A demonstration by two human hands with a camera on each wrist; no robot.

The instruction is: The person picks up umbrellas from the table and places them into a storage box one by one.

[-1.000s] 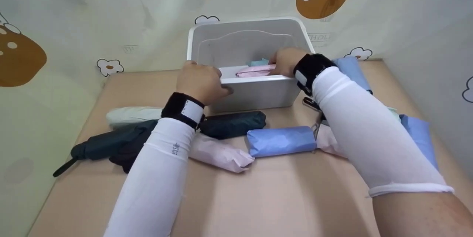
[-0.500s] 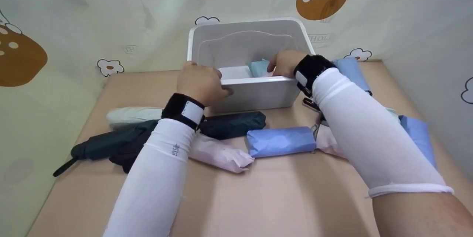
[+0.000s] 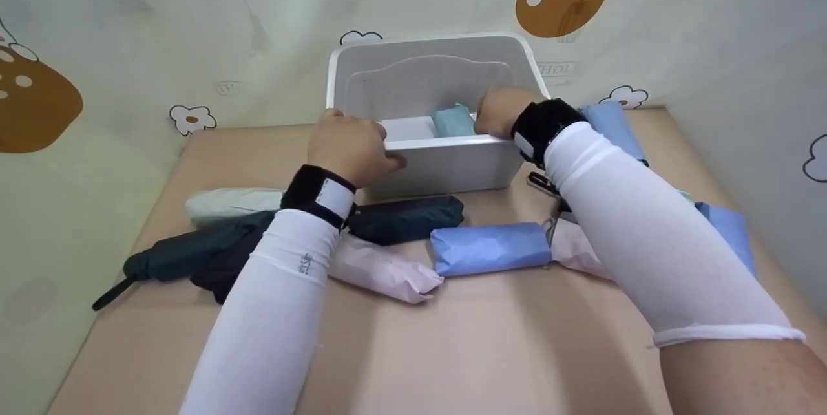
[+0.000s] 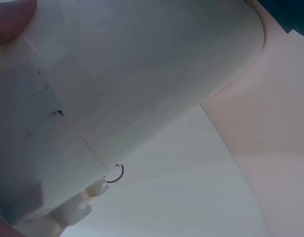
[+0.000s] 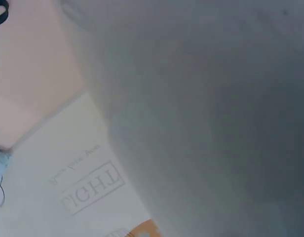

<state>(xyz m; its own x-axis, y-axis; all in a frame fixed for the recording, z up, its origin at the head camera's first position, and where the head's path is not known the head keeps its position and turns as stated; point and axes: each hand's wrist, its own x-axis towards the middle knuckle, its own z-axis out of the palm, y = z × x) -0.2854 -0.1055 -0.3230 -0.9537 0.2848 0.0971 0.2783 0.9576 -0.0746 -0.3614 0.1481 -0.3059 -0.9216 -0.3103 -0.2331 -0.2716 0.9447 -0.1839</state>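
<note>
A white plastic box [image 3: 446, 166] stands at the back of the table, its opening facing me. My left hand [image 3: 349, 147] grips the box's front left rim, thumb on the outside; the left wrist view shows a fingertip [image 4: 11, 19] against the box wall. My right hand [image 3: 505, 112] reaches into the box over its front right rim. Its fingers are hidden, so whether it holds anything cannot be seen. Beside it, inside the box, lies a mint-green wrapped bundle [image 3: 453, 121], perhaps a folded umbrella. The right wrist view shows mostly the blurred box wall [image 5: 191, 123].
Folded umbrellas lie in front of the box: pale green [image 3: 229, 205], dark green [image 3: 187, 250], a dark one [image 3: 410, 218], pink [image 3: 387, 269] and blue [image 3: 491, 248]. More lie at right, partly behind my forearm, including blue [image 3: 614, 127] and pink [image 3: 578, 248]. A patterned wall hanging [image 3: 271, 27] closes the back.
The pink bundle at my right hand has gone down out of sight inside the box, leaving the mint-green one more exposed. My left hand keeps its grip on the rim.
</note>
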